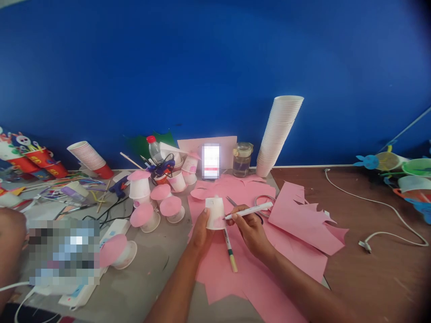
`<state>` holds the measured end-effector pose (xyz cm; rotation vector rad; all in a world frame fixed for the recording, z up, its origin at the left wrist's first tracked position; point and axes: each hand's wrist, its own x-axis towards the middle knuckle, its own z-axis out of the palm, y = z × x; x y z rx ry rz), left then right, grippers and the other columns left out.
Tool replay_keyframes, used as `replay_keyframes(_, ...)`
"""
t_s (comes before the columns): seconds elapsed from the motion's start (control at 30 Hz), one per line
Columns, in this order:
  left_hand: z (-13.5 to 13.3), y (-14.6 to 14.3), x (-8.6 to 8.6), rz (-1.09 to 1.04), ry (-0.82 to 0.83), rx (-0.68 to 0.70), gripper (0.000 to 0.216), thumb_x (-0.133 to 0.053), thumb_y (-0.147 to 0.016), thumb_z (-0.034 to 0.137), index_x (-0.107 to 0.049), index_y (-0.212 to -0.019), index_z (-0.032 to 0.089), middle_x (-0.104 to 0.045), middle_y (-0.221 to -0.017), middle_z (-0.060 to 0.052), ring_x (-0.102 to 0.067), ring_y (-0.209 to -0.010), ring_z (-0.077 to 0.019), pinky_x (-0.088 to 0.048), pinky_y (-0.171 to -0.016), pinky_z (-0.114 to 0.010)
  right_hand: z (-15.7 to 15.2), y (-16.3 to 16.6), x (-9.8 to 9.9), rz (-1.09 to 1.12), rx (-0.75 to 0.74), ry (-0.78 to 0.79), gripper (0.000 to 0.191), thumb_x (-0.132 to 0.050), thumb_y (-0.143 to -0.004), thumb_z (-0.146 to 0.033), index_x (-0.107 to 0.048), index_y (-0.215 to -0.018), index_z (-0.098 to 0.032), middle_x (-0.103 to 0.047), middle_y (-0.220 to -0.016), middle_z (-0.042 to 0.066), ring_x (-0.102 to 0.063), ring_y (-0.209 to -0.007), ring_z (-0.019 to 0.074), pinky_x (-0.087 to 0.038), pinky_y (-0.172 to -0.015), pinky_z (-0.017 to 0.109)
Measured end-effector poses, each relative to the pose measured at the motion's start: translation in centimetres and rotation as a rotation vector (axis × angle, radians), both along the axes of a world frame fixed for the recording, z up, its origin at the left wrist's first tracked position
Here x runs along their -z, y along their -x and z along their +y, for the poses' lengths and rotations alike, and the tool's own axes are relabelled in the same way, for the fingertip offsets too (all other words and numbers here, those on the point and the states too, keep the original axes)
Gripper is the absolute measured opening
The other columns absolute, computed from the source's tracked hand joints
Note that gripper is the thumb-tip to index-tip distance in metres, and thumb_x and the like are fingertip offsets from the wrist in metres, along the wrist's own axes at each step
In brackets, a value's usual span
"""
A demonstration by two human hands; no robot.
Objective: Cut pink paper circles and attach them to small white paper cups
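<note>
My left hand [201,231] grips a white paper cup [214,213], turned upside down, by its left side. A pale pink patch shows low on the cup's right side. Between the fingers of my right hand [251,231] is a white marker pen [252,209], its tip at or very near that patch. Below the cup, a second marker with a green band and yellowish end [230,255] lies on pink paper [222,278]. Scissors [259,217] lie partly hidden behind my right hand.
Several upside-down cups with pink paper discs [141,215] stand to the left, near a power strip [84,287]. At the back are a tall leaning cup stack [279,134], a glass jar [242,159] and a blurred phone-like screen [211,160]. A white cable [397,206] lies right.
</note>
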<state>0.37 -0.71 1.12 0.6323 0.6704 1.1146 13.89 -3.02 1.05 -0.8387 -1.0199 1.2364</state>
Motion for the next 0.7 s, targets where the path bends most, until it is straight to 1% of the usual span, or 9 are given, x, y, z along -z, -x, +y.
replay_keyframes(0.07, 0.03, 0.02, 0.08, -0.016, -0.002, 0.006, 0.038, -0.056, -0.081, 0.048, -0.066, -0.089, 0.013, -0.067, -0.078, -0.007, -0.061, -0.077, -0.0212, -0.045, -0.078, -0.034, 0.01, -0.01, 0.08, 0.004, -0.012, -0.003, 0.016, -0.062, -0.083, -0.038, -0.06, -0.079, -0.022, -0.058, -0.066, -0.002, -0.055, -0.067, 0.0144, -0.045, -0.068, 0.03)
replay_keyframes(0.17, 0.07, 0.05, 0.22, -0.007, -0.026, 0.045, 0.041, -0.051, -0.084, 0.049, -0.066, -0.085, 0.011, -0.067, -0.075, -0.009, -0.061, -0.078, -0.0231, -0.046, -0.078, -0.035, 0.02, -0.02, 0.17, 0.0, -0.047, 0.001, 0.016, -0.062, -0.083, -0.037, -0.06, -0.079, -0.022, -0.058, -0.066, -0.002, -0.056, -0.067, 0.0146, -0.045, -0.068, 0.03)
replay_keyframes(0.3, 0.08, 0.08, 0.34, -0.019, -0.022, -0.003, 0.036, -0.055, -0.083, 0.046, -0.066, -0.089, 0.013, -0.068, -0.077, -0.007, -0.061, -0.077, -0.0223, -0.046, -0.077, -0.035, 0.01, -0.01, 0.2, -0.001, -0.009, -0.006, 0.017, -0.061, -0.084, -0.038, -0.06, -0.08, -0.022, -0.058, -0.067, -0.002, -0.055, -0.068, 0.0148, -0.046, -0.069, 0.031)
replay_keyframes(0.4, 0.07, 0.08, 0.29, -0.037, -0.002, 0.026, 0.039, -0.054, -0.083, 0.048, -0.066, -0.087, 0.011, -0.067, -0.076, -0.008, -0.061, -0.076, -0.0222, -0.046, -0.077, -0.034, -0.03, 0.04, 0.15, -0.031, -0.045, -0.001, 0.018, -0.062, -0.083, -0.038, -0.06, -0.078, -0.021, -0.058, -0.066, -0.002, -0.056, -0.068, 0.0153, -0.046, -0.068, 0.031)
replay_keyframes(0.53, 0.08, 0.07, 0.21, -0.026, 0.016, -0.01, 0.036, -0.057, -0.081, 0.046, -0.066, -0.089, 0.012, -0.067, -0.076, -0.006, -0.06, -0.072, -0.0191, -0.044, -0.076, -0.032, -0.03, 0.09, 0.17, -0.005, 0.0, -0.011, 0.016, -0.06, -0.084, -0.037, -0.059, -0.08, -0.022, -0.057, -0.066, -0.002, -0.055, -0.067, 0.014, -0.045, -0.068, 0.029)
replay_keyframes(0.6, 0.1, 0.07, 0.25, -0.033, 0.016, -0.001, 0.036, -0.056, -0.082, 0.046, -0.065, -0.092, 0.012, -0.067, -0.077, -0.006, -0.06, -0.072, -0.0192, -0.044, -0.076, -0.032, -0.01, 0.09, 0.23, -0.021, -0.02, -0.013, 0.017, -0.061, -0.084, -0.038, -0.059, -0.08, -0.021, -0.058, -0.067, -0.002, -0.055, -0.068, 0.0145, -0.046, -0.069, 0.03)
replay_keyframes(0.7, 0.14, 0.08, 0.35, -0.028, -0.011, 0.026, 0.04, -0.054, -0.083, 0.048, -0.065, -0.088, 0.01, -0.066, -0.074, -0.007, -0.058, -0.069, -0.0193, -0.043, -0.073, -0.032, 0.01, 0.07, 0.36, -0.035, -0.034, -0.02, 0.017, -0.061, -0.083, -0.038, -0.059, -0.08, -0.021, -0.058, -0.066, -0.002, -0.056, -0.067, 0.0147, -0.047, -0.068, 0.03)
